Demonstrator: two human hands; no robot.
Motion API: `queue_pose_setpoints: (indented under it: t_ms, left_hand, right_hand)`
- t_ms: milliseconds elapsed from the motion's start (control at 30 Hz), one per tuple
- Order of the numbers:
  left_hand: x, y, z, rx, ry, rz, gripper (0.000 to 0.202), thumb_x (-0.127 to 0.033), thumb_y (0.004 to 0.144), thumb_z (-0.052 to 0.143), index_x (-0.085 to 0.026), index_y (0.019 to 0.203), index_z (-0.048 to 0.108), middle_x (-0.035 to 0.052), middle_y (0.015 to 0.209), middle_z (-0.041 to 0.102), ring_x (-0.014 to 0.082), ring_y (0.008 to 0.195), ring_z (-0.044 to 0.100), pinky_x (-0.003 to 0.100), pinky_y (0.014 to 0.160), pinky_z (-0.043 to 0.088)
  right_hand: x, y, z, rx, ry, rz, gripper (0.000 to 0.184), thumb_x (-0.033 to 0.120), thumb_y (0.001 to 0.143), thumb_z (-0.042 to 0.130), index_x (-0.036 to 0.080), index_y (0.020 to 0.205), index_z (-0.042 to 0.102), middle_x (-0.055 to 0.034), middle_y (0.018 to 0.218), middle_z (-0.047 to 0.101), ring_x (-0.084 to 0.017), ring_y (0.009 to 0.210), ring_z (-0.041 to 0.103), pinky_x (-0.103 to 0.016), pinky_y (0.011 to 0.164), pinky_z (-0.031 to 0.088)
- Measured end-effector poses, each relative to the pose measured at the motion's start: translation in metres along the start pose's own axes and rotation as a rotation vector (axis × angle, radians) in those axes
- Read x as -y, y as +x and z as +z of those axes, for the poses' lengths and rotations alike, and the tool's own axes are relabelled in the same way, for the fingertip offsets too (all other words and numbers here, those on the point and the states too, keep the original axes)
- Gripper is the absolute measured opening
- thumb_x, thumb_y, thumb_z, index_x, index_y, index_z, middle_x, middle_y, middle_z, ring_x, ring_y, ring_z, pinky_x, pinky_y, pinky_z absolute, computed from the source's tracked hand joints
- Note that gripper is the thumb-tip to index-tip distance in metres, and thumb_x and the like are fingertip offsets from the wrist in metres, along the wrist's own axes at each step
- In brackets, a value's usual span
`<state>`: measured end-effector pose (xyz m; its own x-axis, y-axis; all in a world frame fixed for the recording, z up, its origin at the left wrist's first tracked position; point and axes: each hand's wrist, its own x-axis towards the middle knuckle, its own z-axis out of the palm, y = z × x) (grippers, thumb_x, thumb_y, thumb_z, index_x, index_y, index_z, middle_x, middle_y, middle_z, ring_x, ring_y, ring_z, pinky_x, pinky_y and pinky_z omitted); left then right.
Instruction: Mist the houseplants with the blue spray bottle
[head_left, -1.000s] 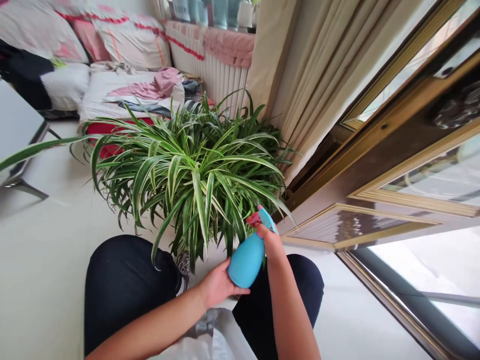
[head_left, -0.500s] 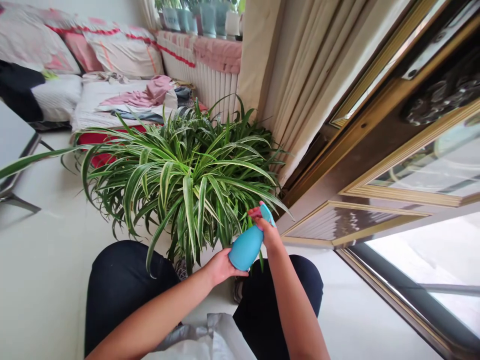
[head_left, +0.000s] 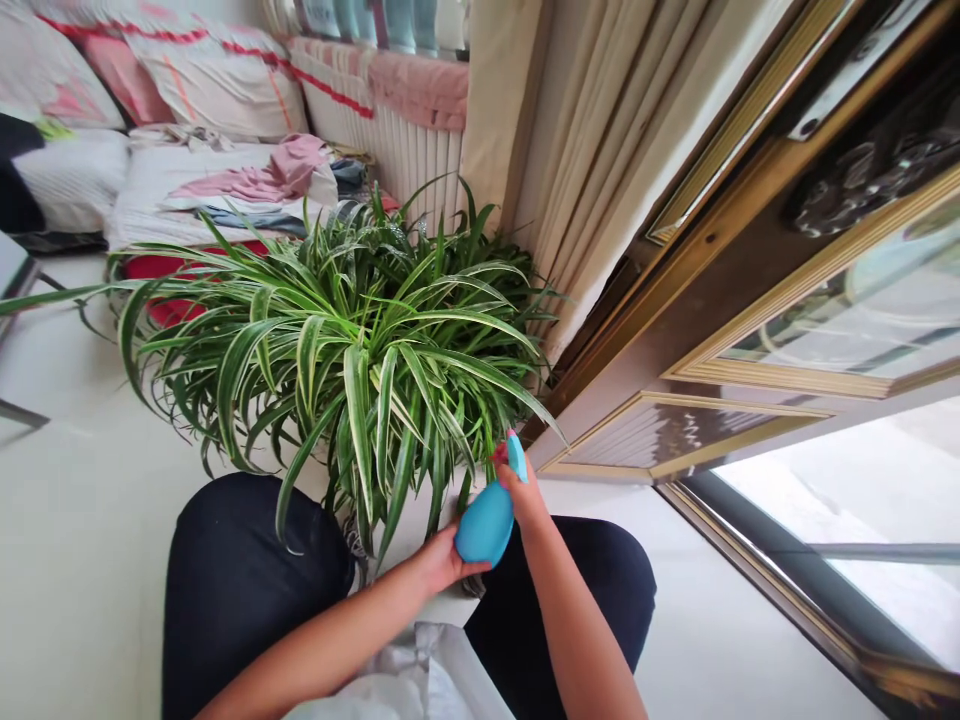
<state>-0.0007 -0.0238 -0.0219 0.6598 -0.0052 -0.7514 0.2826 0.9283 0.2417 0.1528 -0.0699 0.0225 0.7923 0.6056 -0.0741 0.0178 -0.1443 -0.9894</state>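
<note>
Lowered a little, our blue spray bottle [head_left: 484, 525] sits just beside the plant [head_left: 345, 350], left hand [head_left: 442, 560] spread beneath it, right hand [head_left: 521, 497] closed round its neck.

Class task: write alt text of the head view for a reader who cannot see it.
The left hand cups a blue spray bottle and the right hand grips its top, beside a large green-and-white spider plant. Beige curtains hang beside it.
</note>
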Motion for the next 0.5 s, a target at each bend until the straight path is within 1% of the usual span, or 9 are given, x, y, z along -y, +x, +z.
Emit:
queue_pose_setpoints:
  t_ms: [67,133,233,300,367,433,500]
  left_hand:
    - [0.016,-0.002,-0.008,-0.009,0.001,-0.072,0.044,-0.039,0.093,0.043,-0.011,0.124,0.052,0.0129,0.100,0.071,0.0227,0.084,0.070,0.029,0.061,0.057]
    - [0.031,-0.003,-0.017,-0.023,0.010,-0.135,0.044,-0.038,0.090,0.046,-0.010,0.123,0.053,0.0140,0.095,0.072,0.0248,0.082,0.070,0.029,0.055,0.056]
    - [0.047,-0.005,-0.029,-0.049,0.026,-0.201,0.041,-0.037,0.087,0.050,-0.012,0.118,0.056,0.0137,0.086,0.073,0.0266,0.077,0.070,0.028,0.046,0.053]
    - [0.053,-0.005,-0.038,-0.070,0.044,-0.224,0.037,-0.038,0.088,0.047,-0.013,0.112,0.058,0.0126,0.081,0.073,0.0256,0.072,0.070,0.027,0.044,0.052]
    - [0.058,-0.003,-0.047,-0.104,0.070,-0.227,0.038,-0.042,0.090,0.040,-0.014,0.109,0.058,0.0106,0.079,0.072,0.0226,0.067,0.068,0.025,0.042,0.051]
    - [0.065,0.000,-0.057,-0.138,0.105,-0.222,0.042,-0.046,0.093,0.035,-0.014,0.109,0.057,0.0085,0.081,0.070,0.0190,0.064,0.066,0.025,0.043,0.051]
    - [0.073,0.003,-0.065,-0.147,0.143,-0.214,0.042,-0.048,0.094,0.038,-0.014,0.109,0.057,0.0062,0.087,0.068,0.0157,0.067,0.064,0.026,0.051,0.052]
  right_hand:
    - [-0.015,-0.013,0.001,-0.035,-0.044,0.042,0.020,0.026,0.058,0.048,0.021,0.075,0.057,0.0012,0.060,0.054,-0.015,0.053,0.049,-0.028,0.050,0.041]
    - [-0.032,-0.029,0.004,-0.077,-0.096,0.068,0.011,0.025,0.057,0.048,0.022,0.066,0.052,0.0032,0.053,0.049,-0.015,0.050,0.047,-0.028,0.049,0.040]
    - [-0.050,-0.053,0.008,-0.120,-0.159,0.063,0.011,0.026,0.061,0.049,0.023,0.070,0.054,0.0016,0.060,0.055,-0.016,0.057,0.052,-0.029,0.055,0.044]
    - [-0.059,-0.066,0.011,-0.121,-0.185,0.049,0.018,0.027,0.062,0.052,0.022,0.078,0.058,-0.0005,0.070,0.062,-0.017,0.061,0.056,-0.030,0.059,0.048]
    - [-0.064,-0.077,0.014,-0.119,-0.202,0.029,0.026,0.028,0.062,0.055,0.021,0.086,0.058,-0.0025,0.079,0.065,-0.018,0.065,0.059,-0.031,0.063,0.050]
    - [-0.067,-0.087,0.018,-0.116,-0.216,-0.003,0.028,0.027,0.062,0.055,0.021,0.089,0.057,-0.0025,0.081,0.066,-0.018,0.068,0.060,-0.031,0.066,0.051]
    - [-0.069,-0.098,0.023,-0.109,-0.236,-0.038,0.021,0.024,0.065,0.052,0.021,0.086,0.054,-0.0004,0.075,0.063,-0.017,0.065,0.059,-0.031,0.065,0.051]
